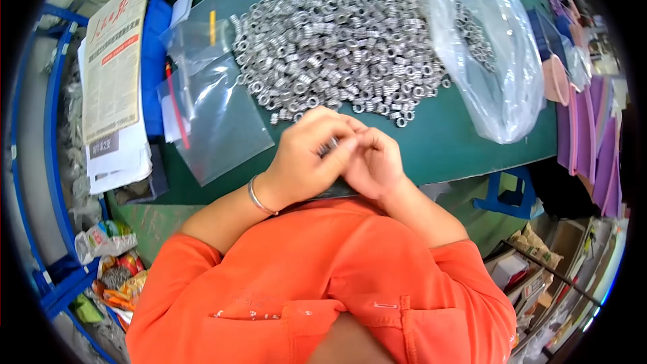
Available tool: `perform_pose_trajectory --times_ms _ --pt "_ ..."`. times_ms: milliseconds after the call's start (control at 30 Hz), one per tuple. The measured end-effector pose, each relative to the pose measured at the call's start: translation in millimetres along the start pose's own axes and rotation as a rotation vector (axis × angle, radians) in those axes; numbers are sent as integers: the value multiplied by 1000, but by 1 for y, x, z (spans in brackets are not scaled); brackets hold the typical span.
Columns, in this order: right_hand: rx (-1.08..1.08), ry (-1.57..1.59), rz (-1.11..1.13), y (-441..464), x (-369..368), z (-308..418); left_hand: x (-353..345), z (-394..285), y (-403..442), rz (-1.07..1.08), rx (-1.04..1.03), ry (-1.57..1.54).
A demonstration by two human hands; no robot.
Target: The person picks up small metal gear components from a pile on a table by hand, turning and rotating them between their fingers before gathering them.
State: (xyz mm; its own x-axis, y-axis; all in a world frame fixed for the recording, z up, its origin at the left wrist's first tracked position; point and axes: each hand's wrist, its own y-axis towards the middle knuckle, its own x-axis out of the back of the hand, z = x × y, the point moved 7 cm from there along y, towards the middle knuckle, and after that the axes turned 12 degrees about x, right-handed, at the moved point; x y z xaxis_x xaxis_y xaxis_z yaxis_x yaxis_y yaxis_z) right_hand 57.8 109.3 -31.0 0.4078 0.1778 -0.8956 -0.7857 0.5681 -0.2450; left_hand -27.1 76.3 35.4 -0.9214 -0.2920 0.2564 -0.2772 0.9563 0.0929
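Note:
My left hand point(311, 152), with a silver bracelet at its wrist, is closed around small metal rings point(328, 147); only a bit of metal shows between the thumb and fingers. Against it, fingertips touching, is my right hand point(375, 162), its fingers curled and pressed together. Whatever it may hold is hidden. Both hands are at the near edge of a green table point(472, 158). Just beyond them lies a large heap of small grey metal rings point(337, 40), with a few loose ones at its near edge.
Right of the heap lies a clear plastic bag point(502, 104) with some rings in it. Flat clear bags point(232, 114), a red pen point(176, 104) and a newspaper point(114, 61) are at left. A blue stool point(505, 192) stands below the table; blue shelving point(50, 135) is at far left.

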Motion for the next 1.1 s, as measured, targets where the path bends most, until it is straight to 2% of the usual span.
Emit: perform_pose_trajectory --times_ms 33,67,100,200,233,267,300,367,400,467,500,533,567,633,700,733,767,800,867,900,967,1033,1100 --pt "-16 185 -7 1 0 -1 -9 -19 2 0 -145 211" --pt "-76 129 -93 0 6 -1 -17 -28 3 40 -161 369" --pt "-76 202 -127 1 -2 -2 -25 -30 5 42 -236 469" --pt "17 190 -97 -2 -10 4 -39 -43 10 -8 -321 515" --pt "26 184 -98 -6 -4 4 -43 -45 10 -50 -419 524" --pt "62 294 -102 -9 2 5 -45 -49 9 -94 -517 535" --pt "95 405 -101 -9 1 9 -46 -51 12 -98 -524 532" --pt "71 243 -312 -5 6 20 -40 -73 13 -91 -620 355" --pt "120 -228 -277 -7 6 46 -36 -86 11 -44 -599 232" --pt "138 217 -140 2 -1 80 -30 -111 6 241 -501 -236" --pt "111 347 20 9 -1 114 -33 -121 -1 445 -359 -599" --pt "434 546 -306 13 -6 156 -35 -130 -9 558 -302 -785" --pt "591 381 -228 11 -13 188 -39 -141 -20 653 -283 -915" --pt "569 337 -234 20 2 226 -45 -158 -39 764 -284 -1058" --pt "599 398 -115 18 7 227 -50 -170 -55 826 -304 -1155" --pt "636 266 -274 12 13 219 -52 -173 -61 836 -312 -1186" --pt "622 271 -290 10 26 204 -52 -176 -66 848 -319 -1222" --pt "649 -164 23 7 22 193 -54 -178 -71 851 -322 -1247" --pt "622 -1026 189 -8 -10 133 -57 -182 -77 849 -323 -1293" --pt "579 -1455 25 -10 -33 96 -58 -182 -78 844 -320 -1312" --pt "712 -1697 293 -5 -43 58 -64 -185 -86 845 -303 -1349" --pt "751 -1919 244 -3 -39 41 -65 -185 -88 837 -293 -1372" --pt "738 -1980 190 2 -31 31 -67 -184 -87 813 -287 -1389"
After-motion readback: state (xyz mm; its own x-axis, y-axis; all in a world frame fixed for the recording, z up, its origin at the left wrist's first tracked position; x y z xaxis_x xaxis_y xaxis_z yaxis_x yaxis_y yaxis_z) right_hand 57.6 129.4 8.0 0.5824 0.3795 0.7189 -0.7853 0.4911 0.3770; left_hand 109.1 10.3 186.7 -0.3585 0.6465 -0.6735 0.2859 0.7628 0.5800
